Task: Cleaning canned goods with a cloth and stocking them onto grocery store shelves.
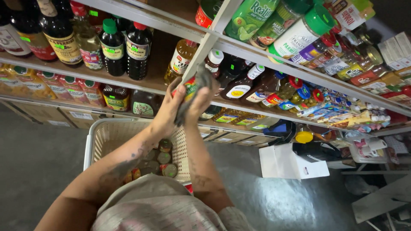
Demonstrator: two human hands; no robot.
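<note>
My left hand [168,109] and my right hand [198,102] are raised together in front of the middle shelf. Between them is a small can [189,87] with a red and green label; the left hand holds it. A grey cloth [201,85] is wrapped over the can and gripped by the right hand. Much of the can is hidden by the cloth and fingers. Below my arms stands a cream plastic basket [102,137] with several round cans [164,158] in it.
Wooden shelves [141,83] carry dark sauce bottles [138,50], oil bottles and squeeze bottles. Green-lidded shakers [299,32] lie on the top shelf. A white box [291,162] and clutter sit on the grey floor at right.
</note>
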